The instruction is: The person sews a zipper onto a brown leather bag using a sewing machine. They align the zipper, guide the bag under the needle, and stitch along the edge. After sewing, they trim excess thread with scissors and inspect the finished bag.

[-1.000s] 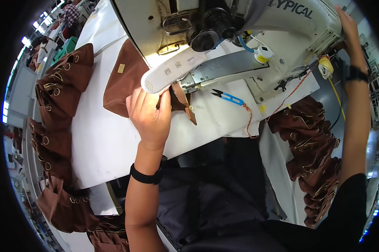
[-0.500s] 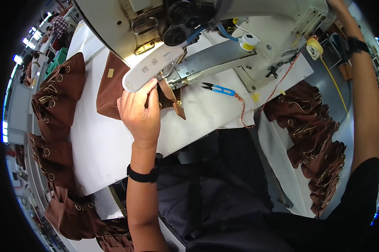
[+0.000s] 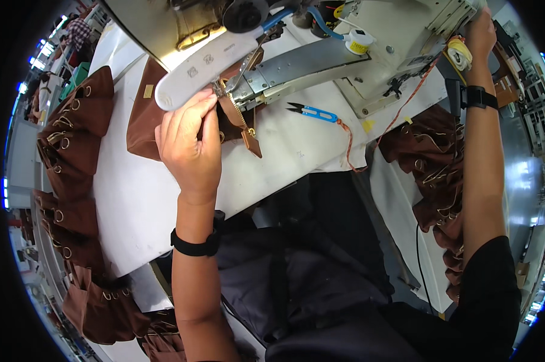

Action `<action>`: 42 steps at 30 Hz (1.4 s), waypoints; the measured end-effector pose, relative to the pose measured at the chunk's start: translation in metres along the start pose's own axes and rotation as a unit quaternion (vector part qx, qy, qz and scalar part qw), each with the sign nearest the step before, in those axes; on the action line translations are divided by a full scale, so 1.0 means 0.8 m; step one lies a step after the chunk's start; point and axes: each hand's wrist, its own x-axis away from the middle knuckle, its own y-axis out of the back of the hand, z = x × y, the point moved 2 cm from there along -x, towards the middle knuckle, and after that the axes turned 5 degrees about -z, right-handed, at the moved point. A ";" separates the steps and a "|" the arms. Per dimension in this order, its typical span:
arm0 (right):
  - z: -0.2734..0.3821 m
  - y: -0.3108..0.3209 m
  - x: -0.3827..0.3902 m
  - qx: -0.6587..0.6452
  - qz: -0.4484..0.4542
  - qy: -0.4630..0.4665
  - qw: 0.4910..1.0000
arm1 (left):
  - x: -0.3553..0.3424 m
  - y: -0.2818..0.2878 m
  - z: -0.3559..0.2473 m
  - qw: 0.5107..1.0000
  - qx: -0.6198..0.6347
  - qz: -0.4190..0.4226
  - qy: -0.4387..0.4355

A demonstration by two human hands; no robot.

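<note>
Pinching the zippered edge of a brown bag [image 3: 141, 127], the left hand [image 3: 191, 142] has its thumb and fingertips close together, beside the tip of the sewing machine's [image 3: 399, 27] metal-topped arm [image 3: 312, 67]. The right hand [image 3: 482, 36] is up at the machine's far right end; whether it grips anything cannot be told. The bag lies on the white desk [image 3: 254, 175], partly beneath the machine's head. Blue thread snips [image 3: 319, 113] lie near the arm, and more brown bags are heaped at left [image 3: 73, 136] and right [image 3: 426, 154].
</note>
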 end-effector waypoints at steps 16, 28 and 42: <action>-0.001 -0.009 0.028 0.000 0.008 -0.029 1.000 | -0.002 -0.004 0.010 0.998 0.000 -0.037 -0.048; 0.009 -0.004 0.031 -0.007 0.003 -0.022 1.000 | -0.002 -0.004 0.013 0.997 0.004 -0.048 -0.053; 0.025 -0.024 0.033 -0.034 -0.003 -0.017 0.999 | -0.002 -0.010 0.008 0.998 0.023 -0.050 -0.031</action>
